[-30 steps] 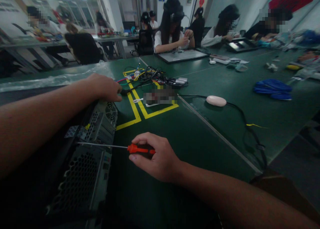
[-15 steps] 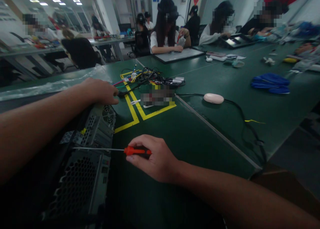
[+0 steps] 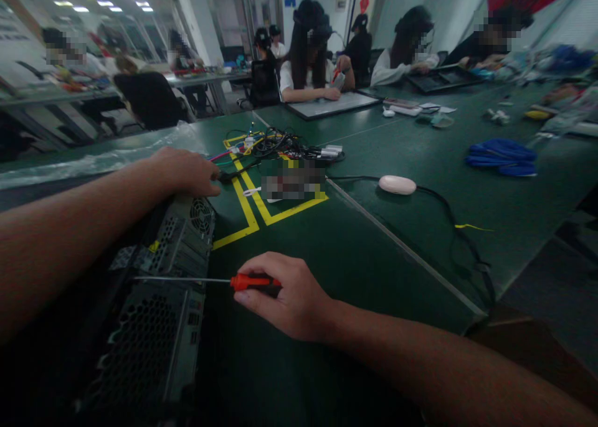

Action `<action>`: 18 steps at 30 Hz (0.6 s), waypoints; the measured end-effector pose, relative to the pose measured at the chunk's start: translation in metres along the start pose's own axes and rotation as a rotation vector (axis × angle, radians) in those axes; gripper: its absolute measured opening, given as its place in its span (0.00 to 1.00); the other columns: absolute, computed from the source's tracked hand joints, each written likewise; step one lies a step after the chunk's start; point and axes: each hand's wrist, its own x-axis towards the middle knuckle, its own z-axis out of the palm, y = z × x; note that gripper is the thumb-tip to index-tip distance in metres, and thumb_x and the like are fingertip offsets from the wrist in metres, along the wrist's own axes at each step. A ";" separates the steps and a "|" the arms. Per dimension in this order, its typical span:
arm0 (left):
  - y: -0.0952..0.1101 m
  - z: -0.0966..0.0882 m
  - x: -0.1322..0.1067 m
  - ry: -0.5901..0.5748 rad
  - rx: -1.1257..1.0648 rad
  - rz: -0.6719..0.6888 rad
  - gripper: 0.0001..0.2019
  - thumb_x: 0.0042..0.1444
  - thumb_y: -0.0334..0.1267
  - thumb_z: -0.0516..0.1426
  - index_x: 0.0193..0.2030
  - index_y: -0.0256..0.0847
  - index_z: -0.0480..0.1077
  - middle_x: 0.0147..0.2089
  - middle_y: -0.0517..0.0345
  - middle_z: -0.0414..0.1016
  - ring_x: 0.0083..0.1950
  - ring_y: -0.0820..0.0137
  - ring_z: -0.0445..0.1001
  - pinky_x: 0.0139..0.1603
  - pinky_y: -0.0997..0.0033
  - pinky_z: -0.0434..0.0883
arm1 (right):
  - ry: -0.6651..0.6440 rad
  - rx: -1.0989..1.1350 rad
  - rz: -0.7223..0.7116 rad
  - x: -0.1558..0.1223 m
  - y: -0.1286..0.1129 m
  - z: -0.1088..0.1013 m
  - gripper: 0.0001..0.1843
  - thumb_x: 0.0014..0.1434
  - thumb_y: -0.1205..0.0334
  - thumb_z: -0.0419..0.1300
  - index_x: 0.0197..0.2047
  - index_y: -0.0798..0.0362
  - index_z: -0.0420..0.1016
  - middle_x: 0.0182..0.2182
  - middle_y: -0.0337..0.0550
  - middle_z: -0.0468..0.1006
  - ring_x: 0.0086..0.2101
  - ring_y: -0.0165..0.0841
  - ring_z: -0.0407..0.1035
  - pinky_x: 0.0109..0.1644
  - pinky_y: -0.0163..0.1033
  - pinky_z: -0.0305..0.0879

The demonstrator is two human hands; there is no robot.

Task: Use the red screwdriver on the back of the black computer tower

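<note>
My right hand is closed around the orange-and-black handle of a screwdriver. Its long, thin shaft runs level to the left, and the tip meets the back of a computer case at the lower left. That metal back has a round fan grille, honeycomb vents and ports; whatever the tip touches is too dark to make out. At the far end of the case my left hand rests on its upper edge, fingers bent down over the corner and holding it.
Beyond the case lie a tangle of cables, yellow tape lines and a partly blurred item. Further right are a pale pink oval piece on a black cord and a blue bundle. Several people work across the green table.
The view shifts very slightly. Both hands, the screwdriver and the case keep practically the same positions. Across the table, a person's dark panel now looks less shiny.
</note>
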 end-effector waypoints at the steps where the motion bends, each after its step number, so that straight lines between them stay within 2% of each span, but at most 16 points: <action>1: 0.000 0.001 0.000 0.009 -0.008 -0.008 0.29 0.62 0.57 0.56 0.65 0.46 0.78 0.63 0.41 0.80 0.61 0.42 0.78 0.61 0.42 0.72 | 0.002 0.002 -0.006 0.000 0.000 0.000 0.09 0.69 0.58 0.67 0.48 0.53 0.80 0.43 0.45 0.84 0.41 0.34 0.78 0.49 0.39 0.73; 10: 0.003 0.000 -0.002 -0.003 0.052 -0.011 0.29 0.68 0.56 0.52 0.67 0.45 0.76 0.65 0.40 0.79 0.62 0.41 0.77 0.60 0.40 0.73 | -0.012 0.003 -0.015 0.000 0.000 0.002 0.11 0.72 0.56 0.63 0.48 0.55 0.81 0.38 0.44 0.83 0.36 0.32 0.76 0.43 0.36 0.72; 15: 0.003 -0.001 -0.002 -0.007 0.064 -0.010 0.29 0.67 0.57 0.53 0.67 0.46 0.76 0.65 0.39 0.79 0.62 0.41 0.78 0.58 0.40 0.73 | 0.045 0.065 0.026 -0.001 -0.001 0.004 0.16 0.64 0.57 0.71 0.52 0.53 0.78 0.42 0.43 0.84 0.36 0.31 0.77 0.43 0.35 0.74; 18: 0.002 0.000 -0.001 -0.004 0.043 -0.016 0.29 0.67 0.58 0.53 0.67 0.46 0.76 0.66 0.39 0.78 0.63 0.39 0.77 0.59 0.39 0.73 | 0.047 0.055 0.013 -0.001 -0.001 0.004 0.12 0.63 0.61 0.69 0.49 0.52 0.77 0.41 0.42 0.83 0.35 0.31 0.77 0.44 0.35 0.74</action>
